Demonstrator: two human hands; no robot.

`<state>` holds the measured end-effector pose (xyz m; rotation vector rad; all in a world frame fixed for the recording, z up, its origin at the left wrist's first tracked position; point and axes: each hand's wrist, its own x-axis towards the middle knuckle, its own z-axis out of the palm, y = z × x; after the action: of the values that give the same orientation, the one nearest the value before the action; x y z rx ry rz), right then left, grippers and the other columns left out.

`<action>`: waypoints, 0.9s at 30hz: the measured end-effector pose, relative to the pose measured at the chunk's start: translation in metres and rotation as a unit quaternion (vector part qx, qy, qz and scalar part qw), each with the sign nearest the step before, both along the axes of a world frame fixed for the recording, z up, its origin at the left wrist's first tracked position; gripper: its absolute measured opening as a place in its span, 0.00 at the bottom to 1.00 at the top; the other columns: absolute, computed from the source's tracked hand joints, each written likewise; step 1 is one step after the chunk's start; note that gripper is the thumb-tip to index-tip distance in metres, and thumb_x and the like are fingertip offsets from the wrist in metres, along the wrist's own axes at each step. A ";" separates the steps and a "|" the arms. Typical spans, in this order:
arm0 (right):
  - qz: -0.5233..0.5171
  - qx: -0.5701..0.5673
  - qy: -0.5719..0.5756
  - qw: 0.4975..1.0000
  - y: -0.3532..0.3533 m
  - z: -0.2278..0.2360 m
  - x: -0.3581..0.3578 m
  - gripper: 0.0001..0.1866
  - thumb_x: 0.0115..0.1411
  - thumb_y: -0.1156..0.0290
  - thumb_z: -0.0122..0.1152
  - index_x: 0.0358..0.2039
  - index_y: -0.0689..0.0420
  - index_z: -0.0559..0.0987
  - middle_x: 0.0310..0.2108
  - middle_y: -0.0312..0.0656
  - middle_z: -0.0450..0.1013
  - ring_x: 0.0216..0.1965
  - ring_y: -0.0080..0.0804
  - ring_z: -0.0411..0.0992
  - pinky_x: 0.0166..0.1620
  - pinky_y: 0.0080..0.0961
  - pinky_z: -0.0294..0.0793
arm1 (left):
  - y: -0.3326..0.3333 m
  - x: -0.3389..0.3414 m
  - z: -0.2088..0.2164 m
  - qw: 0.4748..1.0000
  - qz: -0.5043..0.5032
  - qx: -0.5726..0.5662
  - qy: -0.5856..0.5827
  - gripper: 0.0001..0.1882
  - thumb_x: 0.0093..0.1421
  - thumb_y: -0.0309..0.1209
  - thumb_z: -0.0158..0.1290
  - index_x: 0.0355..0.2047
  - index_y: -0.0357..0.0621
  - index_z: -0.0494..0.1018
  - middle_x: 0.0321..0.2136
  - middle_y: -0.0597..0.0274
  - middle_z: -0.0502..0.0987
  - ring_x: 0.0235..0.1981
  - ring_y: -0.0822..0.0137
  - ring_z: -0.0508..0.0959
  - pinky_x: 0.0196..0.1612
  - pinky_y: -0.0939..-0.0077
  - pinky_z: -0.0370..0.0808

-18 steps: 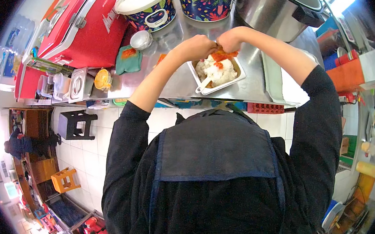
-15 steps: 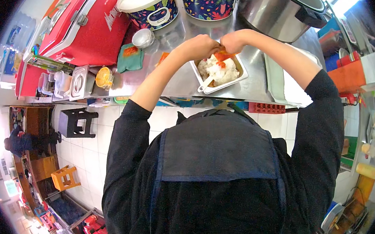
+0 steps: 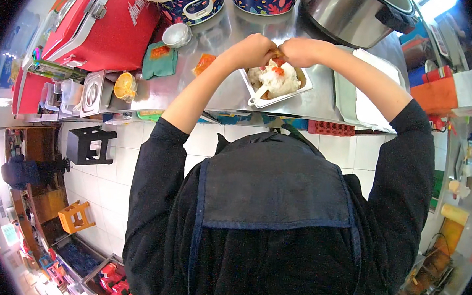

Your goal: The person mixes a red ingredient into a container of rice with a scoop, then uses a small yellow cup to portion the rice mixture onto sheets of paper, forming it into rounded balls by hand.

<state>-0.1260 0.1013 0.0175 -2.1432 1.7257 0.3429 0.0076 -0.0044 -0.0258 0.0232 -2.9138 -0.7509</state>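
Head view: left hand and right hand, fingers curled, pinch a mostly hidden orange packet between them; close by at their six o'clock sits the white tray of pale food, its white utensil pointing toward seven o'clock.

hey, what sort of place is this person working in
Probably a commercial kitchen or food stall: there's a steel counter, a large metal pot and an open white tub of pale food.
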 end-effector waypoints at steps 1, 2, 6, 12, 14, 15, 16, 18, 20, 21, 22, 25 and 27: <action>-0.003 -0.018 -0.037 0.999 0.003 -0.007 -0.004 0.14 0.54 0.65 0.48 0.30 0.63 0.76 0.27 0.56 0.73 0.32 0.50 0.73 0.36 0.39 0.71 | 0.003 0.000 0.001 1.000 0.017 0.000 -0.001 0.09 0.53 0.27 0.46 0.27 0.36 0.75 0.18 0.51 0.76 0.19 0.60 0.78 0.28 0.68 0.74; -0.006 -0.036 -0.074 0.997 0.005 -0.013 -0.010 0.14 0.56 0.65 0.47 0.31 0.62 0.76 0.27 0.55 0.73 0.31 0.51 0.72 0.36 0.40 0.71 | 0.006 -0.001 0.003 0.999 0.033 0.000 -0.002 0.09 0.53 0.27 0.46 0.27 0.36 0.75 0.18 0.51 0.76 0.19 0.60 0.78 0.28 0.68 0.74; -0.015 -0.064 -0.044 0.997 0.007 -0.014 -0.002 0.13 0.56 0.65 0.46 0.30 0.60 0.75 0.26 0.54 0.73 0.30 0.51 0.72 0.34 0.41 0.71 | 0.005 0.005 -0.002 0.999 0.049 -0.011 0.013 0.09 0.52 0.27 0.45 0.26 0.37 0.75 0.16 0.53 0.76 0.19 0.60 0.77 0.28 0.68 0.74; -0.009 -0.092 -0.043 0.995 0.008 -0.018 -0.007 0.10 0.53 0.68 0.48 0.26 0.58 0.76 0.23 0.53 0.73 0.27 0.51 0.72 0.31 0.40 0.72 | 0.010 0.004 0.000 0.998 0.052 -0.011 0.015 0.09 0.51 0.26 0.45 0.25 0.36 0.74 0.16 0.52 0.75 0.19 0.59 0.77 0.28 0.67 0.74; -0.009 -0.107 -0.049 0.993 0.010 -0.018 -0.006 0.10 0.53 0.68 0.48 0.25 0.58 0.77 0.22 0.53 0.73 0.26 0.51 0.72 0.30 0.40 0.71 | 0.011 0.006 -0.001 0.998 0.052 -0.013 0.022 0.09 0.51 0.26 0.44 0.24 0.35 0.74 0.16 0.52 0.75 0.19 0.60 0.78 0.28 0.68 0.74; -0.009 -0.116 -0.051 0.992 0.011 -0.018 -0.007 0.10 0.53 0.68 0.48 0.25 0.59 0.77 0.22 0.53 0.73 0.26 0.51 0.72 0.30 0.40 0.71 | 0.010 0.005 -0.001 0.998 0.050 -0.015 0.027 0.09 0.51 0.26 0.44 0.24 0.35 0.74 0.16 0.52 0.75 0.19 0.60 0.78 0.28 0.68 0.75; -0.003 -0.123 -0.050 0.991 0.011 -0.019 -0.008 0.10 0.53 0.67 0.48 0.25 0.58 0.77 0.22 0.53 0.73 0.26 0.50 0.73 0.30 0.40 0.71 | 0.011 0.005 -0.001 0.998 0.049 -0.014 0.030 0.09 0.51 0.26 0.44 0.24 0.35 0.74 0.16 0.52 0.75 0.19 0.60 0.78 0.28 0.68 0.75; 0.009 -0.139 -0.047 0.989 0.011 -0.020 -0.007 0.10 0.54 0.67 0.49 0.26 0.57 0.77 0.22 0.52 0.73 0.26 0.49 0.73 0.30 0.40 0.71 | 0.011 0.004 -0.002 0.998 0.047 -0.012 0.037 0.09 0.51 0.26 0.44 0.23 0.35 0.74 0.16 0.52 0.75 0.19 0.60 0.78 0.28 0.68 0.75; 0.016 -0.148 -0.047 0.988 0.011 -0.019 -0.007 0.10 0.54 0.66 0.49 0.28 0.56 0.77 0.23 0.51 0.73 0.26 0.49 0.73 0.30 0.40 0.72 | 0.009 0.005 -0.001 0.998 0.049 -0.015 0.027 0.10 0.51 0.26 0.44 0.23 0.35 0.74 0.16 0.51 0.75 0.19 0.60 0.78 0.28 0.67 0.75; 0.019 -0.150 -0.047 0.987 0.012 -0.019 -0.006 0.10 0.54 0.66 0.49 0.28 0.56 0.77 0.23 0.50 0.73 0.26 0.48 0.73 0.30 0.39 0.72 | 0.009 0.004 -0.001 0.998 0.049 -0.015 0.022 0.10 0.51 0.26 0.44 0.23 0.34 0.74 0.16 0.51 0.75 0.19 0.60 0.78 0.27 0.67 0.75; 0.012 -0.154 -0.060 0.986 0.012 -0.018 -0.007 0.09 0.54 0.66 0.50 0.29 0.55 0.77 0.23 0.49 0.73 0.26 0.48 0.73 0.31 0.39 0.72 | 0.009 0.004 0.000 0.998 0.049 -0.017 0.021 0.10 0.51 0.26 0.44 0.23 0.34 0.74 0.16 0.51 0.75 0.19 0.60 0.78 0.27 0.67 0.75; 0.001 -0.163 -0.086 0.983 0.014 -0.020 -0.003 0.09 0.55 0.66 0.51 0.30 0.54 0.77 0.23 0.48 0.74 0.26 0.47 0.73 0.31 0.39 0.72 | 0.009 0.004 0.001 0.999 0.045 -0.024 0.017 0.09 0.51 0.26 0.45 0.23 0.34 0.73 0.17 0.50 0.76 0.19 0.60 0.78 0.27 0.68 0.75; 0.005 -0.173 -0.078 0.982 0.016 -0.021 -0.003 0.08 0.55 0.66 0.51 0.30 0.53 0.77 0.23 0.47 0.74 0.25 0.47 0.72 0.31 0.39 0.73 | 0.010 0.005 0.002 0.999 0.034 -0.035 0.015 0.09 0.51 0.26 0.45 0.23 0.33 0.73 0.17 0.50 0.76 0.19 0.61 0.78 0.27 0.69 0.75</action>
<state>-0.1290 0.1172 -0.0038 -2.3431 1.7877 -0.1346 0.0122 0.0054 -0.0239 0.1029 -2.8924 -0.6326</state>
